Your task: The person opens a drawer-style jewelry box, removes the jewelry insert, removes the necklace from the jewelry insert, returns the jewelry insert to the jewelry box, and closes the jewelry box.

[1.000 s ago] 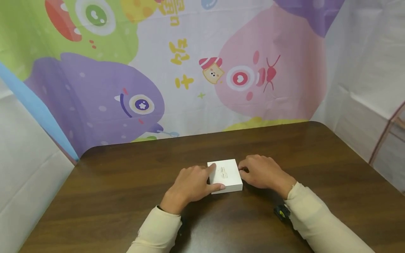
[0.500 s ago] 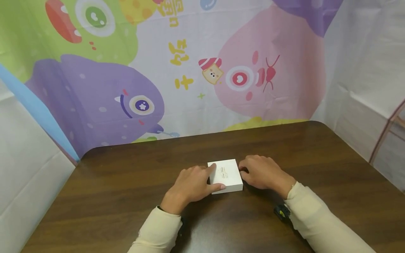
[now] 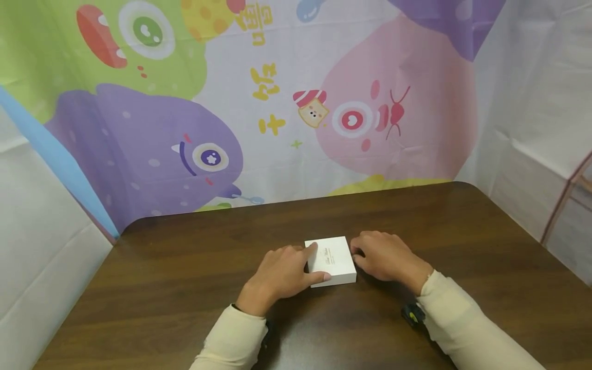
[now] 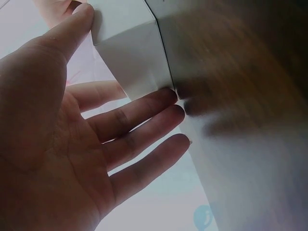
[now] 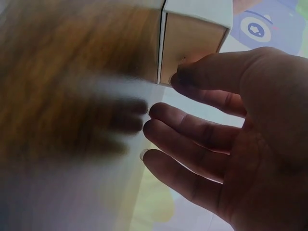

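Note:
A small white drawer-style box [image 3: 332,259] with thin lettering on its lid lies flat on the table. My left hand [image 3: 282,272] holds it at the left end, thumb near the front edge and index finger on the top. In the left wrist view, the other fingers [image 4: 144,161] extend by the table beside the box. At the right end my right hand [image 3: 384,255] has thumb and index finger together against the box's tan inner end [image 5: 190,41]. They pinch what looks like a small pull tab, mostly hidden by the fingertips. The other right fingers [image 5: 187,180] are loosely bent.
The dark brown wooden table [image 3: 185,257] has rounded far corners. Behind it hangs a cloth backdrop [image 3: 277,164] with cartoon monsters, and pale sheets [image 3: 41,246] hang at both sides. Dark wrist devices [image 3: 413,314] show below the cream sleeves.
The head view has tilted slightly, so the whole scene sits a little lower. Both hands and the box keep the same positions relative to each other.

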### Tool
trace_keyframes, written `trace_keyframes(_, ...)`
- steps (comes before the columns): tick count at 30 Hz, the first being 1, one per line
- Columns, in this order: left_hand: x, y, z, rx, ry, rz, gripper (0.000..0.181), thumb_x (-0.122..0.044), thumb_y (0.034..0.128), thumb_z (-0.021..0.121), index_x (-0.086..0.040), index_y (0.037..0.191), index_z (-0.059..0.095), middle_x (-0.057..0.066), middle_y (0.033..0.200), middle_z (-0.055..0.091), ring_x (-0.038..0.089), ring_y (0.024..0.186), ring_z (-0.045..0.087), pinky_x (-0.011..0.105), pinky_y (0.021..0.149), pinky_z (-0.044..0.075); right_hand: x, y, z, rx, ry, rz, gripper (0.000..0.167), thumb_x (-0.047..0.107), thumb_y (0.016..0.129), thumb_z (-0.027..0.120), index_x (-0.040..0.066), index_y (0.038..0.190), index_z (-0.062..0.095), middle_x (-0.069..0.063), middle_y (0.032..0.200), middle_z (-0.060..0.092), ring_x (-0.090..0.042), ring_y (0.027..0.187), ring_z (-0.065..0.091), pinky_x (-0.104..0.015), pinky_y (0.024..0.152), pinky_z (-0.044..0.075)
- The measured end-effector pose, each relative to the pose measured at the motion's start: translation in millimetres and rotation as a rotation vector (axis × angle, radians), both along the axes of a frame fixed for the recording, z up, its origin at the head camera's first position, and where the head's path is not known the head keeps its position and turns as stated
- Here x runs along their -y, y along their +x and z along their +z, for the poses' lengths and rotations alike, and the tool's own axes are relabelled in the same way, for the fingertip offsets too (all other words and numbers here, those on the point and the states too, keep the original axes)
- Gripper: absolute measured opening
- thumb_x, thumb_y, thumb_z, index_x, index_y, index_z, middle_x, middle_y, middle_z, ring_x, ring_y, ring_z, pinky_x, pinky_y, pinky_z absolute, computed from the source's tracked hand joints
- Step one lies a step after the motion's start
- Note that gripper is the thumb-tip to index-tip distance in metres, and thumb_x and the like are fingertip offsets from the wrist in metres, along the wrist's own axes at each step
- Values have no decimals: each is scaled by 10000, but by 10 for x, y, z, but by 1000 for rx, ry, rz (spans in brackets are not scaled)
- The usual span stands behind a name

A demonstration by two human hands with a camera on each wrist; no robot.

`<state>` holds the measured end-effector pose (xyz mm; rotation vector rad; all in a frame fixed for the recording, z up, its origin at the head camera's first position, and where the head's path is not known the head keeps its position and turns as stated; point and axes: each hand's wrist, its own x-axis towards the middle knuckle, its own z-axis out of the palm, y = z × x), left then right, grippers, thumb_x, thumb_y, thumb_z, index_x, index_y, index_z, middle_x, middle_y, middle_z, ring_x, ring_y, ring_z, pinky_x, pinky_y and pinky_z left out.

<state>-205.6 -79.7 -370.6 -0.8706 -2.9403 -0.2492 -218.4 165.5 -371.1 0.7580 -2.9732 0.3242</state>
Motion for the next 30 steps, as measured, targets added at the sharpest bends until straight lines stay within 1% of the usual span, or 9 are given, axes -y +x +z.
trace_keyframes(3, 4, 2, -3, -1, 3, 0, 758, -650, 892, 626, -131, 1440, 558, 63, 1111, 702, 245, 924, 672, 434, 714, 524, 2, 2, -2, -8, -3, -12, 38, 183, 933, 679, 192, 910, 708, 58, 852, 597, -131, 738, 551, -399, 624, 464)
trace_keyframes(9, 6, -3, -12, -6, 8, -4, 751, -649, 895, 624, -132, 1436, 562, 59, 1104, 704, 240, 922, 672, 432, 708, 524, -10, -14, 4, -16, 2, -43, 102, 176, 926, 681, 215, 835, 656, 64, 812, 586, -139, 712, 549, -409, 602, 463)
trace_keyframes(14, 3, 1, -7, -12, -3, 2, 748, -655, 896, 616, -139, 1436, 562, 58, 1105, 703, 241, 926, 672, 432, 705, 524, -19, -22, 3, -24, 1, -44, 104, 175, 918, 677, 217, 828, 650, 66, 814, 586, -149, 726, 562, -421, 608, 470)
trace_keyframes(21, -2, 3, -1, -8, -8, 0, 756, -656, 900, 609, -137, 1447, 551, 68, 1137, 696, 250, 945, 672, 441, 717, 526, -20, -14, 12, -30, -7, -65, 168, 139, 881, 649, 203, 738, 588, 62, 739, 534, -135, 649, 506, -390, 564, 433)
trace_keyframes(30, 16, -10, 0, 18, 3, 3, 750, -643, 898, 624, -136, 1446, 549, 62, 1126, 693, 233, 959, 662, 433, 742, 525, -22, -34, 11, -11, -12, -86, 156, 139, 881, 625, 197, 742, 586, 63, 742, 531, -134, 655, 501, -385, 572, 433)
